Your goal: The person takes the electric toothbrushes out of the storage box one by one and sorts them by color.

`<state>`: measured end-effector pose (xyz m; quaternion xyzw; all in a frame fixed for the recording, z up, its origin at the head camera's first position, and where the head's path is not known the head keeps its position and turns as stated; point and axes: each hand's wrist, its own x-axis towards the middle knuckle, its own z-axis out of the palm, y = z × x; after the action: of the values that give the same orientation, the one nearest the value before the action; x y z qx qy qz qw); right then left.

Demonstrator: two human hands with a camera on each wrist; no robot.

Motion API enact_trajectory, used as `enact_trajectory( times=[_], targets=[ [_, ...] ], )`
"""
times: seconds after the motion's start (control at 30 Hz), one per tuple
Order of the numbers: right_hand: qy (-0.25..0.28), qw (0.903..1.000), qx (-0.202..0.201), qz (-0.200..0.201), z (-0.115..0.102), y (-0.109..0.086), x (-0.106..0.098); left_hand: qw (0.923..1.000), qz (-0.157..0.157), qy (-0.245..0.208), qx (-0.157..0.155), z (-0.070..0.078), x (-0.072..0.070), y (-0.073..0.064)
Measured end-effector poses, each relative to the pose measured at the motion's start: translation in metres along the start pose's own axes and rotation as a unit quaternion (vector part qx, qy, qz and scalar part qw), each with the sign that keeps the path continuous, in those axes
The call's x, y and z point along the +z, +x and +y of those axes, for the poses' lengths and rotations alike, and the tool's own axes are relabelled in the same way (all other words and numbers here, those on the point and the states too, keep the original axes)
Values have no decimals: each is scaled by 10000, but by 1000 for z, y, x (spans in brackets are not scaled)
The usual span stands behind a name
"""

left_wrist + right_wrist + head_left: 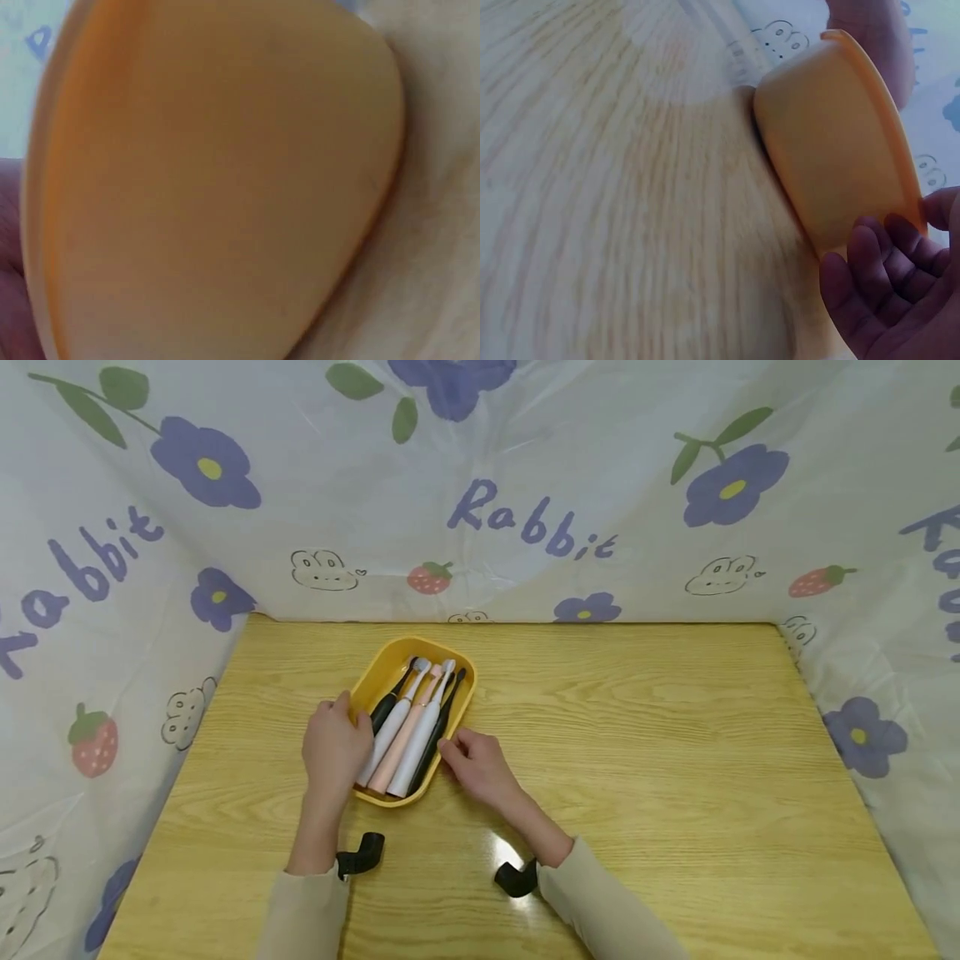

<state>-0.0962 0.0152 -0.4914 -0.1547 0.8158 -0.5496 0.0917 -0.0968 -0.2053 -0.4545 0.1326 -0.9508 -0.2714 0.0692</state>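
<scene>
A yellow plastic tray (pixel 386 664) lies at a slant on the table, left of centre. Several electric toothbrushes rest side by side in it, heads toward the far end: a pink one (pixel 397 746), white ones such as this toothbrush (pixel 417 739), and black ones such as this toothbrush (pixel 435 739). My left hand (pixel 335 745) grips the tray's left rim. At the right side, my right hand (pixel 477 766) pinches the rim, its thumb at the edge and fingers (pixel 865 259) against the outer wall. The tray's wall (pixel 225 180) fills most of the left wrist view.
The wood-grain table (pixel 637 752) extends to the right of the tray. A white cloth (pixel 540 460) printed with flowers, strawberries and rabbits stands behind and along both sides. Black camera mounts (pixel 363 853) stick out from the wrists.
</scene>
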Motion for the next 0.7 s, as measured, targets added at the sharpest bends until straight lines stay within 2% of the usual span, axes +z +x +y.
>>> enact_trajectory(
  times=[0.2,0.37,0.53,0.7],
  targets=[
    [-205,9991,84,366,7,-8,-18,9993,98,-122,332,9,10,-9],
    [-206,9974,227,646,16,-15,-36,9958,309,-236,833,17,17,-17],
    [-357,9950,410,832,22,-23,-53,9881,634,0,1400,25,28,-32],
    [-539,9926,519,961,26,-27,-72,9801,887,-190,1767,34,41,-44]
  ],
)
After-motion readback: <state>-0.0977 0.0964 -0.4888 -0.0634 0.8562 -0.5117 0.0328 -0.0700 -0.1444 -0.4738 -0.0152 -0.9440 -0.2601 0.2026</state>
